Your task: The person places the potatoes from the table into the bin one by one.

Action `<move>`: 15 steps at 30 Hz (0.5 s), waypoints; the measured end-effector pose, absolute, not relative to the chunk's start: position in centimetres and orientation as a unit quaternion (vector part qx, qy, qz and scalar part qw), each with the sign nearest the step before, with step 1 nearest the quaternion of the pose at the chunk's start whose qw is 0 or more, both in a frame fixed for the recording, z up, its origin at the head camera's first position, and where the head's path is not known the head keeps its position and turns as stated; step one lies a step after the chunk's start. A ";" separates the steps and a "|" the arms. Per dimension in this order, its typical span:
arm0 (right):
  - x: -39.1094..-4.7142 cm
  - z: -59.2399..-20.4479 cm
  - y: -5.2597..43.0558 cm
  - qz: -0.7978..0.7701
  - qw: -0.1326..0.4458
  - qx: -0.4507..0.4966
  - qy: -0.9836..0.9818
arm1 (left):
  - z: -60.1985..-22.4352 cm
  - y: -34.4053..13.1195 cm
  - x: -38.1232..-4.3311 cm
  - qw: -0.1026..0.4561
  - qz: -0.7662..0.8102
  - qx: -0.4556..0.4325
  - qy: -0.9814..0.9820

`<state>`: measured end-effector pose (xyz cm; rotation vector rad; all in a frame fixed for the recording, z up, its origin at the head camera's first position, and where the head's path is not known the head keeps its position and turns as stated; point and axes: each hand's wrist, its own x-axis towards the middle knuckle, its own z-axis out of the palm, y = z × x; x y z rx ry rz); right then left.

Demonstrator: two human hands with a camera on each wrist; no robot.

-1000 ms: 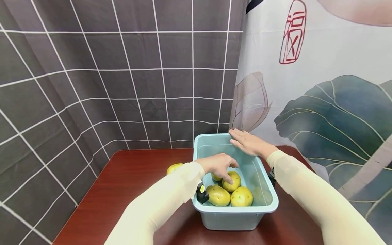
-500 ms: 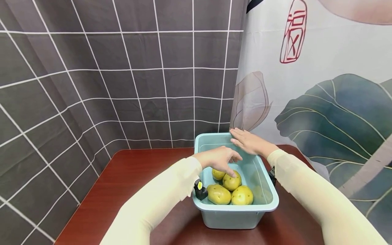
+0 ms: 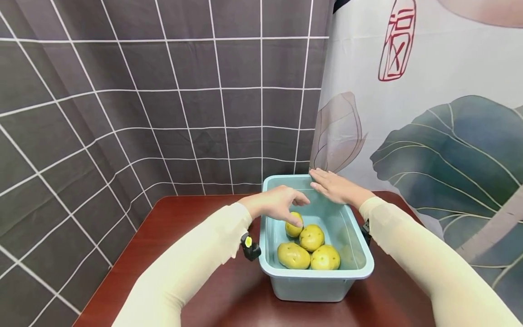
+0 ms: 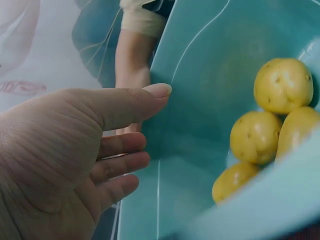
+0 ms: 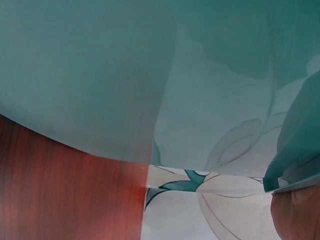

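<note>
A light blue plastic bin stands on the table with several yellow potatoes in its near half. Over the left rim of the bin reaches my left hand, holding nothing, thumb spread from the loosely bent fingers. Its thumb overlaps the farthest potato in the head view. From the left wrist, the hand shows apart from the potatoes. My right hand rests on the far right corner of the bin with straight fingers. Only a bit of that hand shows in the right wrist view.
A reddish-brown wooden table carries the bin. Behind it hang a dark grey curtain with white grid lines and a white cloth printed with leaves. Small black wrist cameras, one of them on the left sleeve, sit near the bin's sides.
My left hand moves left and slightly away from over the potatoes. A yellow potato seen left of the bin one second ago is out of sight now. The right hand stays on the rim.
</note>
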<state>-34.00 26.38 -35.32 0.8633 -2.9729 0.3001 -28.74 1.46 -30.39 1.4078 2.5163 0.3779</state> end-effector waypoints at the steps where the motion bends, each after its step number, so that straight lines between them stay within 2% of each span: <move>1: -34.0 -35.3 26.5 0.095 0.016 0.277 -0.956 | -30.3 1.1 -28.9 0.113 0.131 0.478 0.861; 15: -34.0 -35.2 26.5 0.097 0.010 0.278 -0.956 | -30.4 -4.5 -30.1 0.060 0.174 0.427 0.886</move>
